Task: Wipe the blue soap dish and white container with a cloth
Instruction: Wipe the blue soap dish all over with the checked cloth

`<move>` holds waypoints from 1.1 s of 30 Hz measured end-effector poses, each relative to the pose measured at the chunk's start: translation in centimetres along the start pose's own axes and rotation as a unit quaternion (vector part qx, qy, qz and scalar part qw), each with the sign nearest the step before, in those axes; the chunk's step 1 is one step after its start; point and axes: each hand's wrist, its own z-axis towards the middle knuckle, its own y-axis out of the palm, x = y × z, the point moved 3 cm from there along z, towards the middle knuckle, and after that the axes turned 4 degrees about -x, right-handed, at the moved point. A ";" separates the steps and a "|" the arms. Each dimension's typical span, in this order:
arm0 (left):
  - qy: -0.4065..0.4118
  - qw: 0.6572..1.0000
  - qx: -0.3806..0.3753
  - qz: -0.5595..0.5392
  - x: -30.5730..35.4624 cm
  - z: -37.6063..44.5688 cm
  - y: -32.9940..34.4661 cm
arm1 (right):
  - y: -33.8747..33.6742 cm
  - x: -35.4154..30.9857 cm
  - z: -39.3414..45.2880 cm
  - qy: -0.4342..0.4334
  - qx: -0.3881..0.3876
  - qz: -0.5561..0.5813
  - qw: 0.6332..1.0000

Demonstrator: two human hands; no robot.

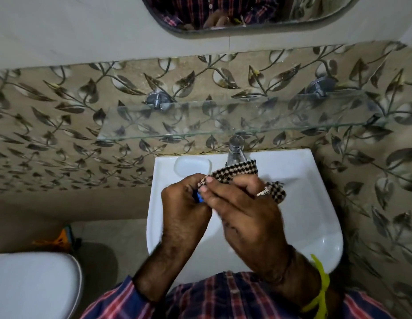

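Observation:
Both my hands are raised together over the white washbasin [310, 203]. My left hand [184, 208] is curled around a small blue thing, the blue soap dish [198, 199], of which only a sliver shows between the fingers. My right hand [244, 217] grips a brown-and-black checkered cloth [234, 172], pressed against the blue soap dish, with its ends sticking out past the fingers toward the tap. A ring is on that hand. No white container is visible.
A chrome tap [235, 150] stands at the basin's back, with a moulded soap recess [192, 165] to its left. A glass shelf [223, 122] hangs above on two chrome brackets. A white toilet lid [34, 284] is at lower left, a mirror [246, 14] at the top.

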 end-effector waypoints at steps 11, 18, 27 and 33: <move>-0.003 0.998 0.052 0.041 0.0 -0.6 -0.8 | -0.3 3.1 0.5 0.074 0.047 0.009 0.996; -0.035 0.997 0.051 -0.047 -0.6 0.0 -0.8 | 1.1 0.8 0.4 0.023 0.017 0.040 0.999; -0.058 0.992 0.043 -0.107 -2.0 0.1 -0.9 | 0.2 4.1 1.1 0.121 0.091 0.038 0.988; -0.035 0.995 -0.088 0.043 -0.8 1.3 0.0 | 0.0 4.0 0.9 0.056 0.068 -0.038 0.995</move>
